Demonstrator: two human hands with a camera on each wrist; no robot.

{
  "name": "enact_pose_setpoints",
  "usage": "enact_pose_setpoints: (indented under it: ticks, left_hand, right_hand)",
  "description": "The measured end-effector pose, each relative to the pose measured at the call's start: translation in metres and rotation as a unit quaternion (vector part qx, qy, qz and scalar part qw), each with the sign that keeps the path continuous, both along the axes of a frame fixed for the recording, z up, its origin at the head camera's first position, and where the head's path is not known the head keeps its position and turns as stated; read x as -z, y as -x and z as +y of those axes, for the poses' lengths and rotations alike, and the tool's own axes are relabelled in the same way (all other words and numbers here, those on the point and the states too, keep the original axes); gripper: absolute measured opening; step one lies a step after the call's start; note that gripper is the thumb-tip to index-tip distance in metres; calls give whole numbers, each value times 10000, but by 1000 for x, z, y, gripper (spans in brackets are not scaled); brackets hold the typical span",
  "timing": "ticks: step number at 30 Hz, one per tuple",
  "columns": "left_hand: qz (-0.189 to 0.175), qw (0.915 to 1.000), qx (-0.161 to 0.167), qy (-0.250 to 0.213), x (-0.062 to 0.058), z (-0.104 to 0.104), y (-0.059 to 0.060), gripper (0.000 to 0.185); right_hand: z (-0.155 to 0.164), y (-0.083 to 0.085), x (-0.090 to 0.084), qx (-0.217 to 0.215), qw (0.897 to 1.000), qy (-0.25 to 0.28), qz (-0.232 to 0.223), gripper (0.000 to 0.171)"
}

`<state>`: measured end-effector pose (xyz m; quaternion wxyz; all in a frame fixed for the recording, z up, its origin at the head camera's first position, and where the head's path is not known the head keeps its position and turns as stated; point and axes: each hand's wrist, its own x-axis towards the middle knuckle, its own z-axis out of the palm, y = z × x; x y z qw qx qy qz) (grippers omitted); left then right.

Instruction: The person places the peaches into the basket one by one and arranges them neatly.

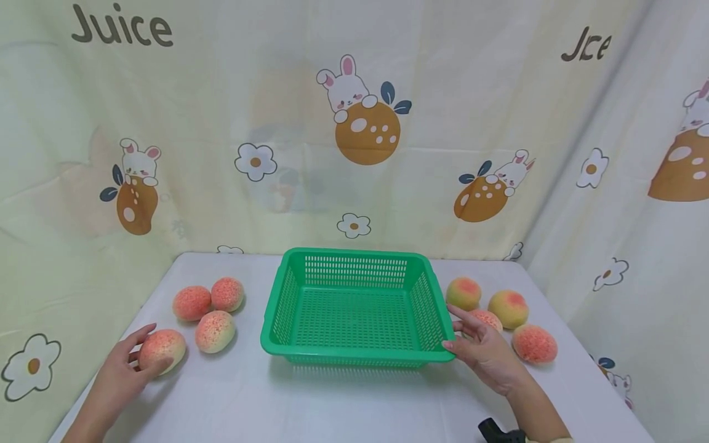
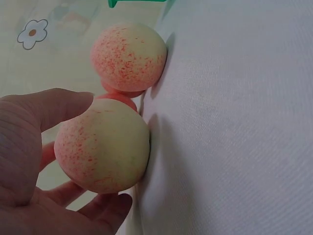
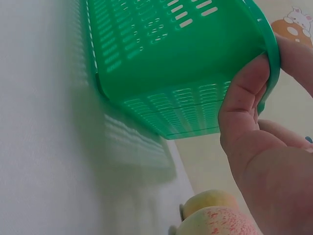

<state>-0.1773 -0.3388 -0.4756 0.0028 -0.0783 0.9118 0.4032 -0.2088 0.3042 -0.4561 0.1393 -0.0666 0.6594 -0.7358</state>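
I see the green basket [image 1: 354, 307] with nothing inside it, so by my judgement the work is only at its beginning: all eight peaches lie on the white table [image 1: 332, 400]. My left hand [image 1: 119, 375] curls its fingers around the nearest peach [image 1: 162, 348] (pale yellow, speckled with red), left of the basket. My right hand [image 1: 484, 351] grips the basket's front right corner.

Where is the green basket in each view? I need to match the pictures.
Head: the green basket sits mid-table, the right hand at its right corner.
Left wrist: only a green sliver at the top edge.
Right wrist: fills the upper frame, thumb under the rim.
Shared landmark: the white table.
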Motion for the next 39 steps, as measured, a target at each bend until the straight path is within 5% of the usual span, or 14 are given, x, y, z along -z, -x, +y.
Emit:
enact_pose_setpoints:
  ticks: [10,39]
  left_hand:
    - [-143,9999,-16,-96,0,-1,-1,96]
    - [-316,9977,-39,-599,20,-19,4,102]
  right_hand:
    - [7,6,4,-473,9986,181,135,88]
    - [7,6,7,-468,9987,223,2,86]
